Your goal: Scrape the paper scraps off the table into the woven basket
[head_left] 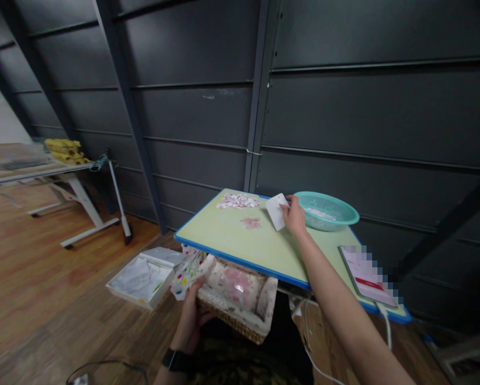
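My right hand (295,215) pinches a white card (276,212) with rounded corners above the table, just left of the turquoise plastic basket (346,220). White pieces (320,214) lie inside that basket. Below the table's near edge, my left hand (191,310) grips the left end of a fabric-lined woven basket (240,324). Inside it is something pink under clear plastic (235,282). On the tabletop are a heap of small white and reddish pieces (238,201) and a small pink cluster (250,223).
The pale yellow table (223,230) has a blue rim. A tablet (366,275) with a white cable (387,326) lies at its right. Dotted cloth (187,270) hangs beside the woven basket. An open white box (143,278) sits lower left. A dark panelled wall (191,117) stands behind.
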Tool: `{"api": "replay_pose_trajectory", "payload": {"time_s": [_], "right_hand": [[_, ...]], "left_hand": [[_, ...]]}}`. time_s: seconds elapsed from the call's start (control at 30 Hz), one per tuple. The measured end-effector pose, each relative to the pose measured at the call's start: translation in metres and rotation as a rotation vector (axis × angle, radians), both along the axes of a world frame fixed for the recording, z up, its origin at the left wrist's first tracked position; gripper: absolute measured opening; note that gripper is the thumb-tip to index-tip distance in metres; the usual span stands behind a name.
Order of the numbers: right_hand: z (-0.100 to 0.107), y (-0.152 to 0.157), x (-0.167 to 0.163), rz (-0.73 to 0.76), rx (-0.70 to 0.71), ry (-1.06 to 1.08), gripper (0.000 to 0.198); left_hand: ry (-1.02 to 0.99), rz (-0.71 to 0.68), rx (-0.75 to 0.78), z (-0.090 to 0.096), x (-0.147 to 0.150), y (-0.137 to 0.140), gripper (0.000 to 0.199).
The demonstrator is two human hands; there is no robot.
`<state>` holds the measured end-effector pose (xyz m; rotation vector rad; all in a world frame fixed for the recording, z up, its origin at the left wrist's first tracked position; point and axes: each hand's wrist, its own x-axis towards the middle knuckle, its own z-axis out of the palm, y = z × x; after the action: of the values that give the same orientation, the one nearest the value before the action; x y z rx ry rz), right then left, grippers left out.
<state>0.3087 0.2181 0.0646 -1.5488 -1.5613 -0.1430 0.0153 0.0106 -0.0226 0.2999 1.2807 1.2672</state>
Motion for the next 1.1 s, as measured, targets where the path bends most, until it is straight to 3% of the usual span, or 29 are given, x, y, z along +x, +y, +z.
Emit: {"api": "replay_pose_trajectory", "payload": {"time_s": [0.37, 0.83, 1.0, 1.1], "right_hand": [[-0.009, -0.003, -0.031, 0.188, -0.093, -0.361, 0.031], [0.015, -0.018, 0.013, 0.077, -0.226, -0.151, 0.027], [0.014, -0.013, 0.021, -0.012, -0.183, -0.001, 0.028], [0.007, -0.007, 0.015, 0.030, -0.110, 0.063, 0.029]], "left_hand": [[0.029, -0.032, -0.004, 0.005, 0.002, 0.000, 0.058], [0.060, -0.016, -0.021, 0.002, -0.002, 0.001, 0.053], [0.054, -0.016, -0.017, 0.004, -0.001, 0.000, 0.054], [0.036, -0.013, -0.017, 0.005, -0.001, -0.001, 0.055]]}}
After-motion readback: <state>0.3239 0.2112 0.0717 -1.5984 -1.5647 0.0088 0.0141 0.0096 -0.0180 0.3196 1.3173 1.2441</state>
